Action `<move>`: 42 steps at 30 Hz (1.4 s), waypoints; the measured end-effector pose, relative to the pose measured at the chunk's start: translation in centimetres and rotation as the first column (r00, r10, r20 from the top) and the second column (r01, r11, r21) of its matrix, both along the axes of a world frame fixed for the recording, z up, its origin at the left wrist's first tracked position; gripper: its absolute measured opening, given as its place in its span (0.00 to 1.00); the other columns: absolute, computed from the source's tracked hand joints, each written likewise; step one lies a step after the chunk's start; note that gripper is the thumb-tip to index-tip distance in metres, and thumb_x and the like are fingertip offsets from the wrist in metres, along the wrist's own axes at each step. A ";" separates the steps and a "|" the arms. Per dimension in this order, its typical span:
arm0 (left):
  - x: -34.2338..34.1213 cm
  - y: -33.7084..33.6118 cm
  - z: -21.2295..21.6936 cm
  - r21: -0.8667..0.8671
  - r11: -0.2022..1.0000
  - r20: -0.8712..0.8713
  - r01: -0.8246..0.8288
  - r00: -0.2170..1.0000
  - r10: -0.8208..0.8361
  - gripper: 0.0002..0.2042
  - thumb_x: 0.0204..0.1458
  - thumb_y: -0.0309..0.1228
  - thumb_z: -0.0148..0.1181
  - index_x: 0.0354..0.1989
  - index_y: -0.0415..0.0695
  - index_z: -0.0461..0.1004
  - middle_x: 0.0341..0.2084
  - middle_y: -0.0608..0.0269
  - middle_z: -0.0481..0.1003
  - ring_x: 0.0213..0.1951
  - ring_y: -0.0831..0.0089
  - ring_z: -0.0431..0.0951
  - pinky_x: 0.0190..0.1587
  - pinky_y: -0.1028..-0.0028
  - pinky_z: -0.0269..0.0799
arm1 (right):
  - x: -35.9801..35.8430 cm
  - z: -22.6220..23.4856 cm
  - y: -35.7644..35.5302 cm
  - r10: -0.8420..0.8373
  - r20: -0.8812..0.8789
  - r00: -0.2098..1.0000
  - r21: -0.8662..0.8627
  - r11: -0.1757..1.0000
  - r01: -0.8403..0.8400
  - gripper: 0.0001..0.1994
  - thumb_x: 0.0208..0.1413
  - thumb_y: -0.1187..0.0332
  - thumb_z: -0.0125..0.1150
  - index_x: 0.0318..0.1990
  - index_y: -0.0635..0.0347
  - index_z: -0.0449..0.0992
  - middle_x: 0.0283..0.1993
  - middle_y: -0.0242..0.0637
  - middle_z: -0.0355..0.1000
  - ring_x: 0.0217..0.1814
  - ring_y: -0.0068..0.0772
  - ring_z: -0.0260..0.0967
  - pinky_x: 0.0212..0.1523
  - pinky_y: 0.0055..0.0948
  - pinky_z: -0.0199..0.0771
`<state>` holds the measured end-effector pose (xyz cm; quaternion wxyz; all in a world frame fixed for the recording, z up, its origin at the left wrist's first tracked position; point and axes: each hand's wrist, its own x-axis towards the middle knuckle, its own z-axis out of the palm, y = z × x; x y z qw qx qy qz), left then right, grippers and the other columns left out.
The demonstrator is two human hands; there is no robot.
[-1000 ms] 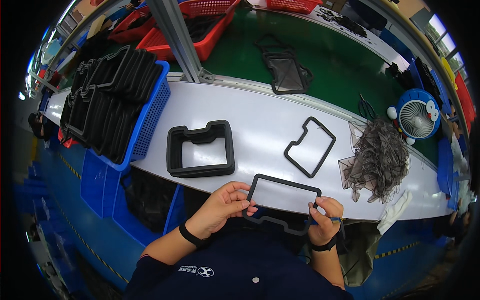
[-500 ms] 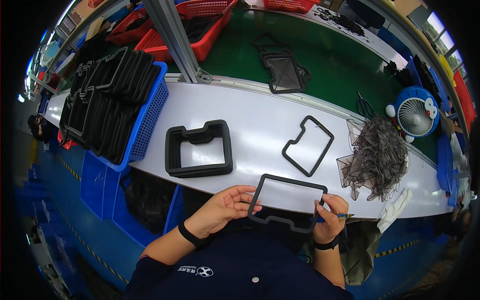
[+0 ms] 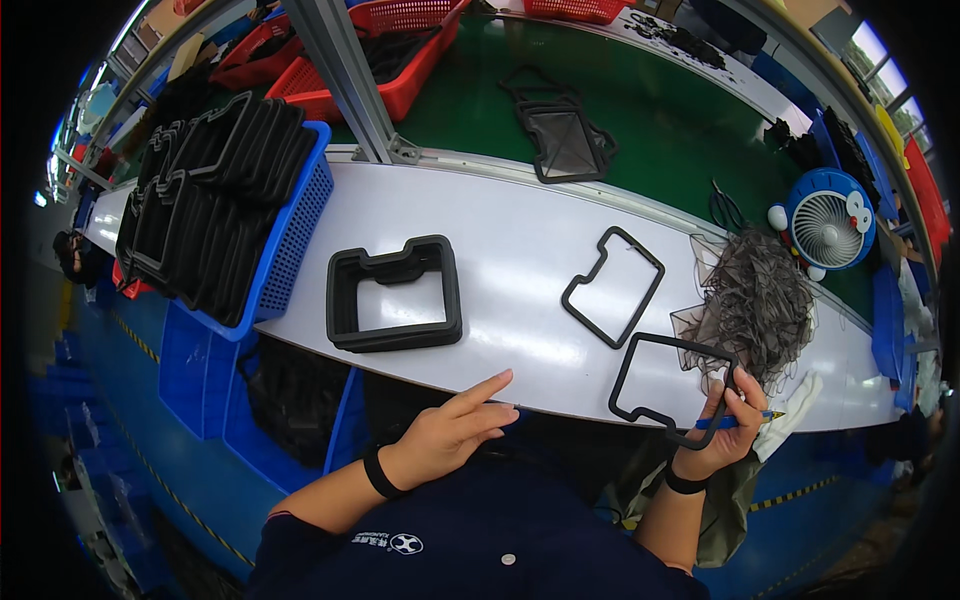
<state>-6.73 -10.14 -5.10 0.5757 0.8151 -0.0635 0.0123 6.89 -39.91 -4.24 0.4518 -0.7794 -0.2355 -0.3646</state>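
Observation:
My right hand [image 3: 722, 435] grips one side of a thin black notched frame [image 3: 623, 376], held tilted above the table's front edge beside the mesh. A slim blue pen-like tool [image 3: 768, 415] with a yellowish tip also sits in that hand. My left hand [image 3: 450, 432] holds nothing; its fingers are stretched out near the table edge. Another black frame [image 3: 641, 309] of the same shape lies flat on the white table. Left of it stands a neat stack of such frames [image 3: 345, 305]. A heap of grey mesh pieces [image 3: 755, 305] lies at the right.
A blue basket [image 3: 293, 240] full of black frames stands at the left, with blue bins [image 3: 195, 375] below. Behind a metal post [image 3: 350, 80] are red baskets [image 3: 405, 95]. Meshed frames [image 3: 570, 140] lie on green surface, near scissors [image 3: 727, 205] and a fan [image 3: 830, 220]. White cloth [image 3: 790, 415] hangs right.
My left hand has let go of the held frame and stays near the table edge. My right hand has carried the frame to the right, toward the mesh heap.

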 end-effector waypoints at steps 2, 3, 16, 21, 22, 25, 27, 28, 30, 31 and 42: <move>0.1 -0.1 0.0 0.031 0.999 0.065 -0.015 0.998 0.013 0.20 0.56 0.13 0.52 0.54 0.47 0.77 0.59 0.55 0.74 0.62 0.57 0.73 0.61 0.66 0.73 | 0.0 0.4 -0.1 -0.026 -0.008 1.000 0.034 0.999 0.027 0.12 0.57 0.86 0.61 0.44 0.62 0.70 0.55 0.49 0.70 0.57 0.38 0.71 0.59 0.31 0.73; 0.3 0.1 0.1 0.255 0.967 0.184 0.023 0.980 -0.072 0.18 0.57 0.14 0.53 0.54 0.45 0.77 0.59 0.52 0.73 0.60 0.59 0.74 0.57 0.67 0.76 | 0.0 0.4 -0.1 -0.028 -0.007 1.000 0.032 0.999 0.028 0.12 0.57 0.86 0.61 0.44 0.62 0.70 0.55 0.49 0.70 0.57 0.38 0.71 0.59 0.31 0.73; 2.5 -2.7 0.5 -0.692 0.707 -0.503 -0.148 0.801 -0.325 0.37 0.57 0.23 0.63 0.73 0.38 0.48 0.53 0.52 0.71 0.46 0.76 0.74 0.56 0.76 0.72 | -2.4 -0.2 3.6 0.192 -0.050 0.980 0.210 0.962 -0.177 0.11 0.57 0.79 0.65 0.42 0.57 0.68 0.50 0.47 0.71 0.54 0.39 0.71 0.55 0.34 0.75; 3.1 -2.4 0.5 -0.755 0.637 -0.462 -0.158 0.817 -0.345 0.34 0.56 0.21 0.64 0.70 0.40 0.56 0.42 0.64 0.73 0.47 0.79 0.75 0.53 0.79 0.72 | -2.6 -0.8 3.7 0.219 -0.106 0.970 0.214 0.957 -0.193 0.12 0.56 0.82 0.65 0.42 0.57 0.68 0.51 0.46 0.70 0.53 0.39 0.70 0.55 0.32 0.75; 3.1 -2.5 0.8 -0.742 0.648 -0.473 -0.175 0.821 -0.320 0.30 0.56 0.21 0.63 0.68 0.38 0.59 0.40 0.65 0.72 0.45 0.80 0.75 0.51 0.80 0.72 | -2.6 -1.2 3.5 0.220 -0.136 0.966 0.216 0.958 -0.188 0.13 0.55 0.83 0.65 0.42 0.57 0.69 0.51 0.45 0.70 0.54 0.40 0.69 0.54 0.31 0.74; 2.8 -2.6 0.7 -0.712 0.671 -0.501 -0.207 0.820 -0.278 0.22 0.58 0.22 0.62 0.61 0.35 0.66 0.38 0.67 0.73 0.41 0.81 0.75 0.48 0.81 0.73 | -2.9 -2.2 2.9 0.188 -0.206 0.960 0.228 0.964 -0.139 0.12 0.54 0.84 0.65 0.40 0.58 0.69 0.51 0.45 0.70 0.54 0.40 0.70 0.55 0.31 0.74; 2.6 -2.7 0.6 -0.696 0.684 -0.515 -0.219 0.815 -0.264 0.17 0.59 0.23 0.61 0.56 0.34 0.70 0.37 0.67 0.74 0.39 0.81 0.76 0.47 0.80 0.74 | -3.1 -2.6 2.8 0.188 -0.233 0.954 0.239 0.962 -0.131 0.12 0.54 0.84 0.65 0.40 0.59 0.69 0.50 0.46 0.71 0.54 0.39 0.70 0.55 0.31 0.73; 2.6 -2.7 0.7 -0.666 0.707 -0.530 -0.235 0.817 -0.227 0.14 0.61 0.24 0.60 0.54 0.34 0.71 0.37 0.66 0.75 0.38 0.81 0.76 0.46 0.80 0.75 | -3.1 -2.7 2.8 0.187 -0.260 0.947 0.249 0.961 -0.121 0.12 0.54 0.84 0.65 0.40 0.59 0.69 0.50 0.46 0.71 0.54 0.39 0.70 0.56 0.32 0.73; 2.6 -2.8 0.7 -0.637 0.729 -0.542 -0.249 0.818 -0.194 0.12 0.62 0.26 0.58 0.51 0.33 0.73 0.37 0.65 0.76 0.36 0.80 0.77 0.45 0.79 0.75 | -3.1 -2.8 2.9 0.179 -0.267 0.947 0.231 0.966 -0.117 0.12 0.55 0.84 0.64 0.40 0.60 0.69 0.51 0.47 0.71 0.53 0.37 0.71 0.55 0.32 0.75; 2.5 -2.7 0.7 -0.608 0.761 -0.543 -0.225 0.817 -0.192 0.11 0.64 0.29 0.57 0.49 0.33 0.74 0.35 0.64 0.77 0.35 0.80 0.77 0.43 0.79 0.75 | -3.1 -2.9 2.9 0.172 -0.273 0.947 0.213 0.970 -0.115 0.12 0.55 0.84 0.64 0.40 0.60 0.68 0.51 0.47 0.70 0.52 0.36 0.72 0.55 0.32 0.76; -0.7 -0.6 -0.3 -0.133 0.967 0.011 -0.218 0.975 0.222 0.12 0.64 0.22 0.49 0.55 0.38 0.70 0.49 0.51 0.72 0.36 0.73 0.77 0.45 0.74 0.74 | -3.2 -0.7 4.0 0.224 -0.405 0.886 0.253 0.959 -0.127 0.11 0.53 0.82 0.68 0.41 0.63 0.74 0.41 0.40 0.76 0.44 0.32 0.73 0.49 0.26 0.71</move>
